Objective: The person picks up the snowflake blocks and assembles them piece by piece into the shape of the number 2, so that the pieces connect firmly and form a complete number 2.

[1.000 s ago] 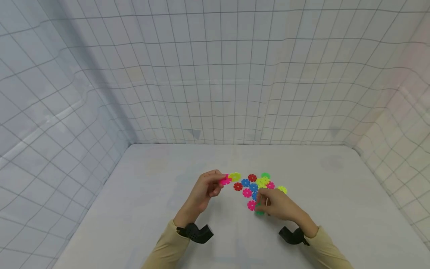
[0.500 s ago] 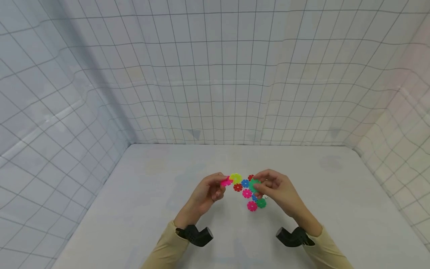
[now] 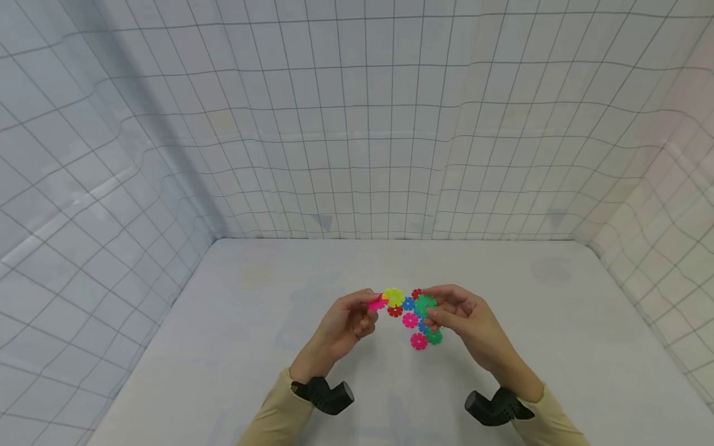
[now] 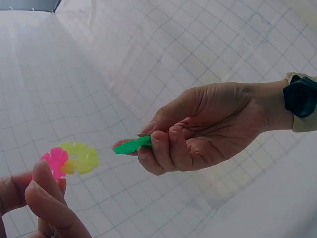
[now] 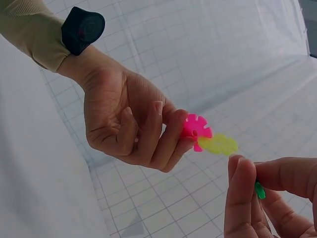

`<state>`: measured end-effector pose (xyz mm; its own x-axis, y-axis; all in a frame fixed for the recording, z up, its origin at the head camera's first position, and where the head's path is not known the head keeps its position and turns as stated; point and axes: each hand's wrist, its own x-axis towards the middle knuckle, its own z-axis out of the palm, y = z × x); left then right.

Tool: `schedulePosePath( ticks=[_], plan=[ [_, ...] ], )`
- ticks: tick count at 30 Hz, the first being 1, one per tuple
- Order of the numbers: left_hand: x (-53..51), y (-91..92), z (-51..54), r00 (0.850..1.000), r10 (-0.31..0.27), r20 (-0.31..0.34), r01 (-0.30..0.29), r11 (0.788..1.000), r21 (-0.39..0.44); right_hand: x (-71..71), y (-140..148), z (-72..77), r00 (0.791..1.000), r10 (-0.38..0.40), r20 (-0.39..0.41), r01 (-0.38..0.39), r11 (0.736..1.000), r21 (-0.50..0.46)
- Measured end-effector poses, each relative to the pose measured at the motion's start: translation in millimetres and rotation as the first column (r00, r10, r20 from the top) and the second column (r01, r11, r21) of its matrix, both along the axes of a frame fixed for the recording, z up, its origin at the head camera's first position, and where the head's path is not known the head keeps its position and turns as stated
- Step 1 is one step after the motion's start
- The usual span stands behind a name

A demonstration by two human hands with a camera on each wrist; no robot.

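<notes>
The left hand (image 3: 347, 322) pinches a pink notched disc (image 3: 377, 302), which is joined to a yellow disc (image 3: 393, 297); in the left wrist view the pink disc (image 4: 56, 161) overlaps the yellow one (image 4: 80, 157). Between thumb and fingers of the right hand (image 3: 467, 319) is a green disc (image 3: 425, 305), seen nearly edge-on in the left wrist view (image 4: 132, 145). A small gap separates the green disc from the yellow one. In the right wrist view, the right hand's fingers hide most of the green disc (image 5: 260, 190).
Loose discs lie on the white table (image 3: 223, 347) below and between the hands: red (image 3: 395, 311), blue (image 3: 408, 303), pink (image 3: 419, 341) and green (image 3: 434, 336) among them. Part of the pile is behind the right hand. Gridded sheeting (image 3: 390, 155) surrounds the table's back and sides.
From the pile, the right hand has picked up a green disc and raised it beside the yellow one. The left hand has shifted slightly right, still pinching the joined pink and yellow discs.
</notes>
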<state>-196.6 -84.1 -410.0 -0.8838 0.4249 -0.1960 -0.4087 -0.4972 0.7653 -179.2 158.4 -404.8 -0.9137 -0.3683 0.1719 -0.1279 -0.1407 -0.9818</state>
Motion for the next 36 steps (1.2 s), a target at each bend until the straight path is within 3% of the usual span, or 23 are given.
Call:
schedulePosePath(
  ticks=[5,14,20,26,30,36],
  plan=[
    [2.5,0.8,2.1,1.000,-0.005,0.009,0.005,1.000,0.015,1.9,-0.3,-0.3,1.000,0.003,0.026,-0.003,1.000,-0.009],
    [2.5,-0.6,1.2,0.997,-0.065,-0.028,0.067,0.996,0.053,3.8,-0.2,0.0,1.000,0.010,0.024,-0.008,0.996,-0.093],
    [1.5,-1.0,0.5,0.996,-0.067,-0.051,0.069,0.997,0.033,3.6,-0.2,0.7,1.000,0.017,0.014,-0.016,0.994,-0.108],
    [0.4,-1.3,-0.6,0.989,-0.060,-0.134,0.046,0.994,-0.102,3.8,-0.3,1.0,0.999,0.028,0.034,-0.023,0.992,-0.120],
    [-0.2,-1.7,-1.2,0.973,-0.067,-0.220,0.016,0.974,-0.227,3.4,-1.4,0.9,0.998,0.038,0.042,-0.033,0.993,-0.113],
    [2.1,-0.6,1.3,0.949,-0.084,-0.303,-0.024,0.941,-0.337,2.8,-3.4,-1.2,0.997,0.063,0.039,-0.059,0.992,-0.110]
  ],
)
